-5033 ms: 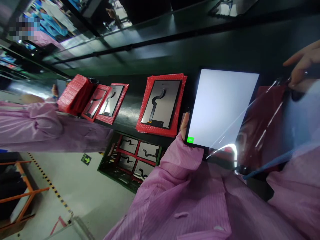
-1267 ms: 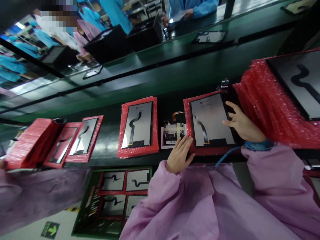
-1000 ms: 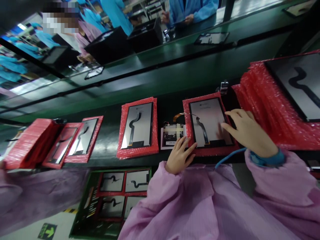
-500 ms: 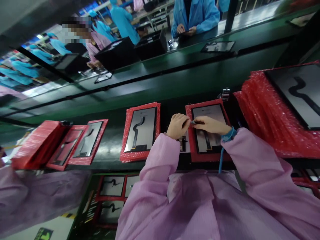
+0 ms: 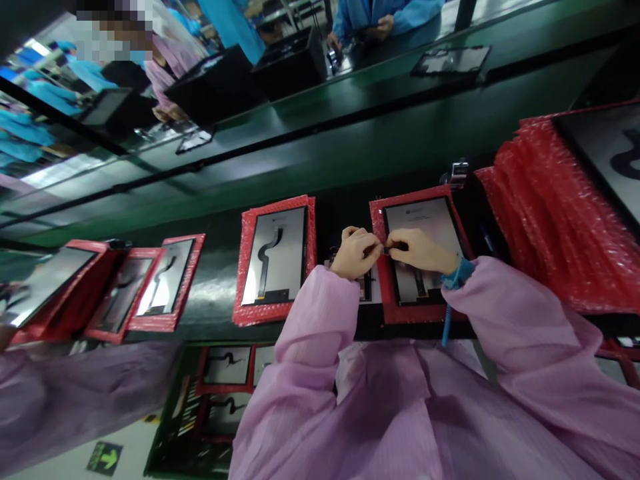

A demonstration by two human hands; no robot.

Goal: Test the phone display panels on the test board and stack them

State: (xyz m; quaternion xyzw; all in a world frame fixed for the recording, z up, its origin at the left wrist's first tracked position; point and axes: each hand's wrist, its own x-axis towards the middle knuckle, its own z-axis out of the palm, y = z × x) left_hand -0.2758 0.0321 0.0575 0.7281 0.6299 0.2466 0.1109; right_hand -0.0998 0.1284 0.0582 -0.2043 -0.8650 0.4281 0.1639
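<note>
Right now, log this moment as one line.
left hand: pinches small part | right hand: pinches same part | panel: flat on red wrap

Dark green workbench [image 5: 350, 153], red bubble-wrap pads [image 5: 275, 260] bearing display panels [image 5: 274, 255]

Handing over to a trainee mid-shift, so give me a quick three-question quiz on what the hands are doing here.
1. True or false: the left hand and right hand pinch a small dark piece at the left edge of the display panel.
2. The right wrist's strap is: A red, B blue, C green?
3. What does that panel lie on?
Key: 1 true; 2 B; 3 red bubble wrap.
</note>
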